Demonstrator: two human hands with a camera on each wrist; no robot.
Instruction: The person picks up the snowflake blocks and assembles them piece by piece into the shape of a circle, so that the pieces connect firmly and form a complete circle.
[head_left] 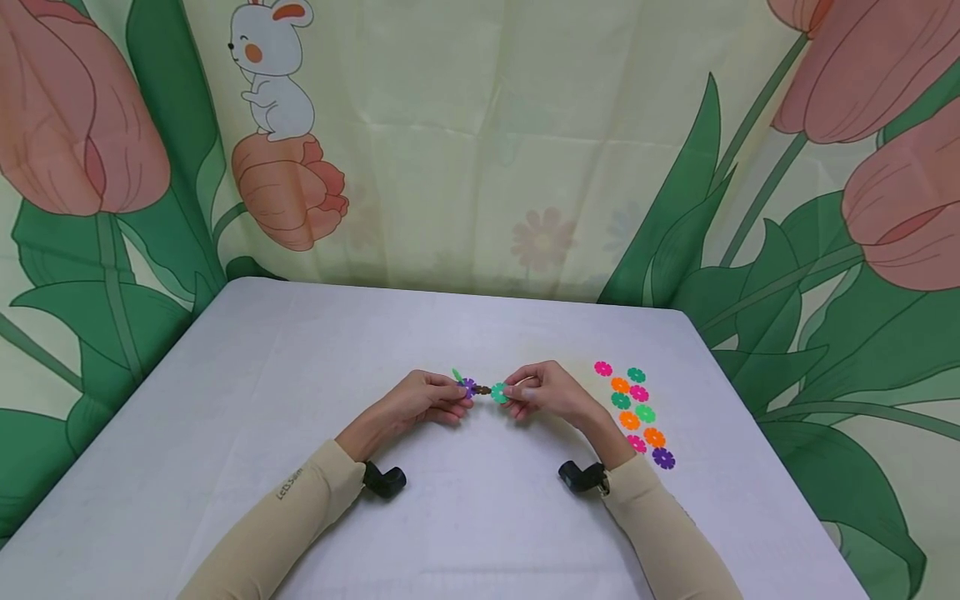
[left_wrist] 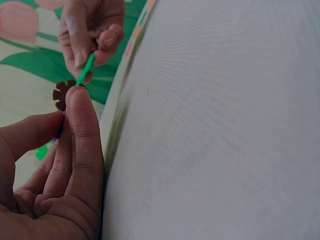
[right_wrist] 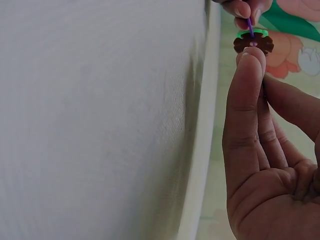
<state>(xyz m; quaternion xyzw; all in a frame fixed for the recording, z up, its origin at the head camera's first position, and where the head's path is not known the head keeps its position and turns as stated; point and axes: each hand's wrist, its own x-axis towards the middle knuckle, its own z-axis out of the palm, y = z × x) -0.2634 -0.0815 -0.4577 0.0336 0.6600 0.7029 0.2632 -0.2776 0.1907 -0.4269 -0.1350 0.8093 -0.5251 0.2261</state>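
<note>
While both hands' fingers [head_left: 448, 398] pinch it, the disc chain [head_left: 482, 389] shows purple, brown, green notched flowers.

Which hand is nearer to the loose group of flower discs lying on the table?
Right. The right hand is just left of the loose flower discs, pinching a green disc. The left hand is farther left, pinching a purple disc.

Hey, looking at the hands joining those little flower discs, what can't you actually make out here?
- Head view: how the purple disc, brown disc and green disc slot together is too small to tell.
- Left wrist view: the left hand covers the purple disc almost fully.
- Right wrist view: the right hand hides its grip on the green disc.
- Both wrist views: the loose discs are out of frame.
</note>
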